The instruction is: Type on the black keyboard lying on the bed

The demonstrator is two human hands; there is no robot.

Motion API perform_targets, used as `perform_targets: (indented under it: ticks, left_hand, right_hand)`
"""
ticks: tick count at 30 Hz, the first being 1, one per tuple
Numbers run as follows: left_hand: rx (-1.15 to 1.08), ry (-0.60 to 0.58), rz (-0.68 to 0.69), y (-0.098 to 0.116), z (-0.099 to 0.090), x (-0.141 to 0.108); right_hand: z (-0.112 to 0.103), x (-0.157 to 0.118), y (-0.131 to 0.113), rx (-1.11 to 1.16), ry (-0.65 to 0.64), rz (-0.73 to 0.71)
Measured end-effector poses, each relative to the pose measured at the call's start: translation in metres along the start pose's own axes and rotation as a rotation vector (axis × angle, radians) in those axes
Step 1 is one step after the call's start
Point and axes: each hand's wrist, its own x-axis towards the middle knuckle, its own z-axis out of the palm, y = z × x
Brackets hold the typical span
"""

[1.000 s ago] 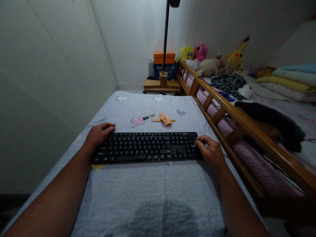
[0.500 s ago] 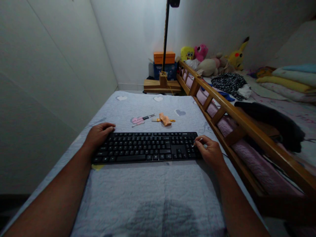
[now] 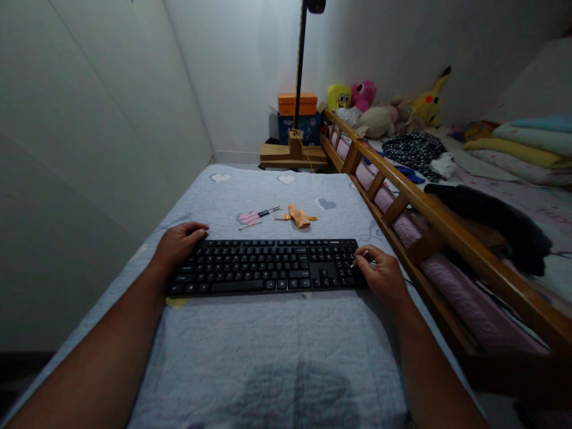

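Note:
A black keyboard [image 3: 250, 262] lies flat across the quilted cloth in front of me. My left hand [image 3: 181, 244] is closed around its upper left end, the thumb along the edge. At the number pad, my right hand [image 3: 379, 271] pinches a thin white cotton swab [image 3: 364, 255], whose lower tip is down at the keys. Behind the keyboard lies another cotton swab [image 3: 250, 226], beside a slim tool with a dark grip [image 3: 264, 213]. A folded orange cloth [image 3: 298, 216] rests over a small brush with a yellow-orange handle [image 3: 314, 218].
A wooden bed rail [image 3: 411, 196] runs along the right side, with bedding and plush toys [image 3: 378, 122] beyond it. At the far end stand a wooden stand base [image 3: 292, 156] with a dark pole and an orange box [image 3: 297, 104]. A pale wall rises on the left.
The swab's tip has shifted slightly to the right and toward me over the number pad, with small movement of my right fingers. My left hand and the keyboard stay where they were.

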Motion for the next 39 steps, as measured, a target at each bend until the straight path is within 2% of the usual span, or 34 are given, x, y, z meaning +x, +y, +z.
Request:
perform_targets:
  ticks: [10,20,39]
  left_hand:
    - [-0.01,-0.005,-0.021,-0.0008,0.0004,0.0]
    - [0.002,0.003,-0.021,0.0042,-0.0015,-0.0018]
    - [-0.016,0.005,-0.011,-0.0005,-0.0001,-0.0004]
  right_hand:
    - [0.0046,-0.0008,-0.0049,0.019,-0.048,-0.003]
    - [0.0054,-0.0007,-0.0035,0.024,-0.04,-0.017]
    - [0.0029,0.0006,0.0017,-0.008,-0.002,-0.009]
